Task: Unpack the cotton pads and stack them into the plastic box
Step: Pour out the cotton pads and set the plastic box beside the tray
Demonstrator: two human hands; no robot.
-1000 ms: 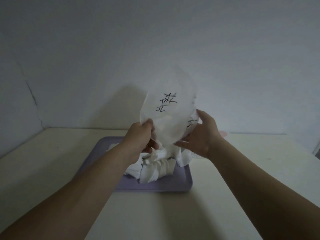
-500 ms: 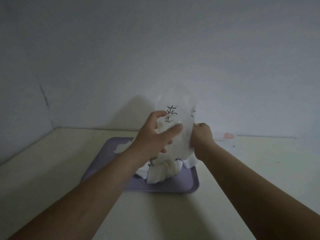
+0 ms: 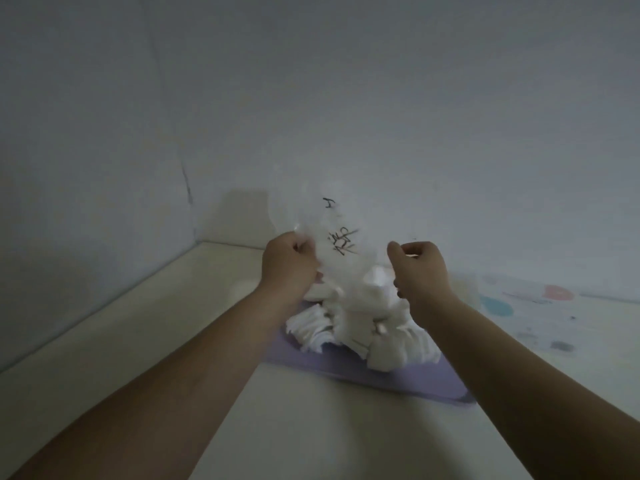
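My left hand (image 3: pixel 289 263) and right hand (image 3: pixel 420 268), both tight around the clear bag (image 3: pixel 334 226), above the cotton pads (image 3: pixel 363 327) on the purple tray (image 3: pixel 398 379).

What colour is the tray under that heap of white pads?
The tray is pale lilac; the head view shows it.

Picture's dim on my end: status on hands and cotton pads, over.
Left hand and right hand both grip the clear bag, held up. Cotton pads heaped on purple tray below. Plastic box not in view.
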